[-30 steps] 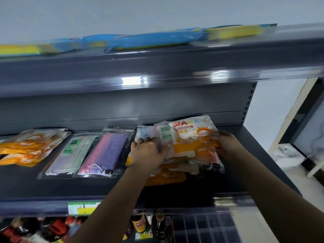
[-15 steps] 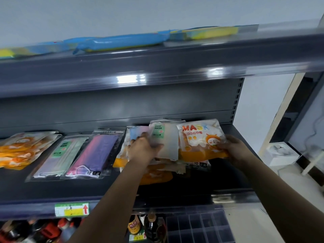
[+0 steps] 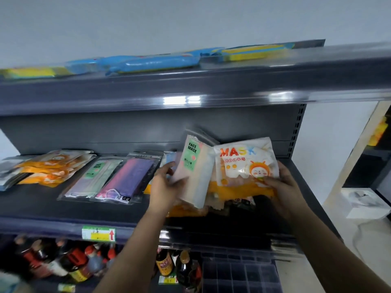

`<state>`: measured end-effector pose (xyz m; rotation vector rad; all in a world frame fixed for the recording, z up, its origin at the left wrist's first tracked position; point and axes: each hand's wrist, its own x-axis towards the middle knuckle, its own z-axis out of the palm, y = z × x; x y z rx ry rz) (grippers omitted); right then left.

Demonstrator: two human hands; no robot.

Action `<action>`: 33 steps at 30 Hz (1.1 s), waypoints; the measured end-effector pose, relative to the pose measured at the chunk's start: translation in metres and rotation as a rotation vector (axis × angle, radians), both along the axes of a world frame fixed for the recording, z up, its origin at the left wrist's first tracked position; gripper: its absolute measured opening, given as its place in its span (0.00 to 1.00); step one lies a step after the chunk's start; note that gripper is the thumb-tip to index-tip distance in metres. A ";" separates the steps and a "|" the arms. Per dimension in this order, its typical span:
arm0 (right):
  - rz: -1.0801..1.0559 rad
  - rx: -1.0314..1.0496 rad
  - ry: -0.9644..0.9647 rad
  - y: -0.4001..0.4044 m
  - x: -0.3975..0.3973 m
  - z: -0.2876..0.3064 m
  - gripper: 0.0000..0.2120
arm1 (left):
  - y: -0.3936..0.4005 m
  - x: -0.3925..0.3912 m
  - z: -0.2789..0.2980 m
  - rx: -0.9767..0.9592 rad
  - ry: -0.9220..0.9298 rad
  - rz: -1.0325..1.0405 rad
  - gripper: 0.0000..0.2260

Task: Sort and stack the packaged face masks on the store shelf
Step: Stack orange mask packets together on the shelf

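Both packs sit higher than half a second ago, lifted off the pile and tilted up toward the camera. Left hand (image 3: 164,187) grips the pale FACE MASK pack (image 3: 195,172), fingers curled round its left edge, pack near upright. Right hand (image 3: 283,188) holds the white-orange MASK pack (image 3: 245,163) at its right side, thumb pinched on the front, pack edge touching the FACE MASK pack. Under both, a loose pile of orange packs (image 3: 230,192) lies on the middle shelf (image 3: 42,210). Left of the hands, flat on that shelf: purple mask pack (image 3: 129,178), just beside it a green-labelled pack (image 3: 93,178), then an orange stack (image 3: 50,168) further left. Blue and yellow packs (image 3: 152,63) lie on the top shelf. Bottles (image 3: 69,263) stand on the shelf below; price tag (image 3: 98,233) on the shelf edge.
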<state>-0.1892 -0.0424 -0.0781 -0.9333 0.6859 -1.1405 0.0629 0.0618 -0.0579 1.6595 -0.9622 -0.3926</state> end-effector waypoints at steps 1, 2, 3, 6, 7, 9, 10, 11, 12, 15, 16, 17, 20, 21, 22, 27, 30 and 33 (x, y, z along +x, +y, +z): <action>0.009 -0.020 -0.013 0.002 0.003 0.001 0.30 | 0.009 0.000 0.001 -0.051 0.056 0.001 0.22; 0.018 -0.042 -0.025 0.005 0.007 0.002 0.28 | 0.018 0.000 0.000 -0.100 0.100 -0.003 0.22; 0.029 -0.062 -0.038 0.008 0.012 0.005 0.25 | 0.026 0.001 -0.001 -0.142 0.141 -0.003 0.22; 0.081 -0.084 -0.052 0.017 0.027 0.008 0.23 | 0.051 0.006 -0.001 -0.245 0.255 0.032 0.21; 0.101 -0.087 -0.058 0.022 0.032 0.009 0.24 | 0.059 0.009 0.000 -0.263 0.288 0.047 0.22; 0.145 -0.095 -0.071 0.031 0.042 0.012 0.26 | 0.075 0.015 0.001 -0.260 0.322 0.090 0.23; 0.165 -0.097 -0.080 0.036 0.048 0.013 0.26 | 0.083 0.019 0.001 -0.256 0.325 0.115 0.23; 0.181 -0.094 -0.088 0.042 0.054 0.014 0.26 | 0.091 0.024 0.001 -0.265 0.329 0.137 0.24; 0.194 -0.086 -0.093 0.048 0.060 0.015 0.27 | 0.099 0.029 0.000 -0.279 0.328 0.156 0.24; 0.217 -0.045 -0.080 0.065 0.081 0.020 0.28 | 0.121 0.046 -0.003 -0.324 0.332 0.186 0.24; 0.218 -0.030 -0.073 0.070 0.088 0.021 0.28 | 0.127 0.051 -0.003 -0.344 0.336 0.186 0.24; 0.220 -0.015 -0.074 0.075 0.096 0.023 0.27 | 0.134 0.058 -0.003 -0.357 0.336 0.186 0.23; 0.248 -0.021 -0.054 0.093 0.124 0.027 0.27 | 0.157 0.080 -0.004 -0.368 0.331 0.202 0.22; 0.251 -0.029 -0.035 0.100 0.134 0.028 0.27 | 0.165 0.090 -0.004 -0.376 0.325 0.214 0.23; 0.253 -0.028 -0.037 0.106 0.145 0.028 0.27 | 0.173 0.099 -0.004 -0.378 0.320 0.221 0.23; 0.287 -0.009 -0.109 0.147 0.209 0.031 0.27 | 0.213 0.150 -0.003 -0.382 0.332 0.265 0.21; 0.285 0.016 -0.166 0.171 0.244 0.031 0.28 | 0.233 0.181 -0.002 -0.343 0.329 0.257 0.22; 0.279 -0.001 -0.183 0.188 0.270 0.032 0.29 | 0.246 0.210 -0.001 -0.291 0.343 0.234 0.21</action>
